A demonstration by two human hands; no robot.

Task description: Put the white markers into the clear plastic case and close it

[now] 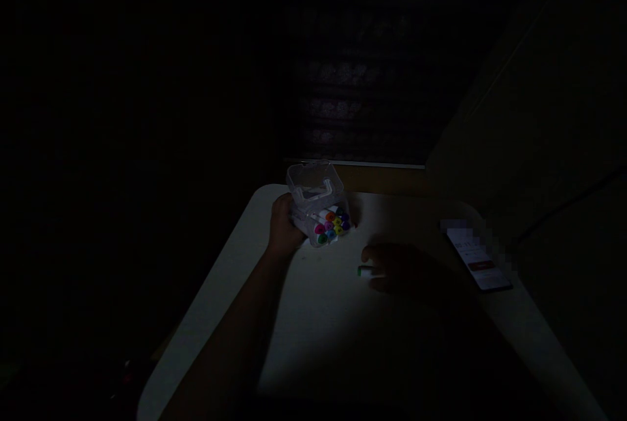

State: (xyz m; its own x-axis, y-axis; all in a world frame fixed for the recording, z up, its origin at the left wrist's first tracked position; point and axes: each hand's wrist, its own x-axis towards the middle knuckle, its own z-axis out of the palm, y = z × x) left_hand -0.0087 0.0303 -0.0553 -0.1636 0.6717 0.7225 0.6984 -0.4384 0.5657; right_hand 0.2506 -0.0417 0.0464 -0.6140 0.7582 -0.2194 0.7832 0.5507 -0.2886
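The scene is very dark. A clear plastic box (318, 202) with its lid up stands tilted on a white table (323, 323), and several markers with coloured caps (332, 224) point out of it toward me. My left hand (283, 225) is wrapped round the box's left side. My right hand (399, 267) rests on the table to the right of the box, its fingers closed on a marker with a green cap (365, 271).
A phone (477, 258) with a lit screen lies at the table's right edge. A dark wall and a blind stand behind the table. The table's left edge runs diagonally toward me; everything around it is black.
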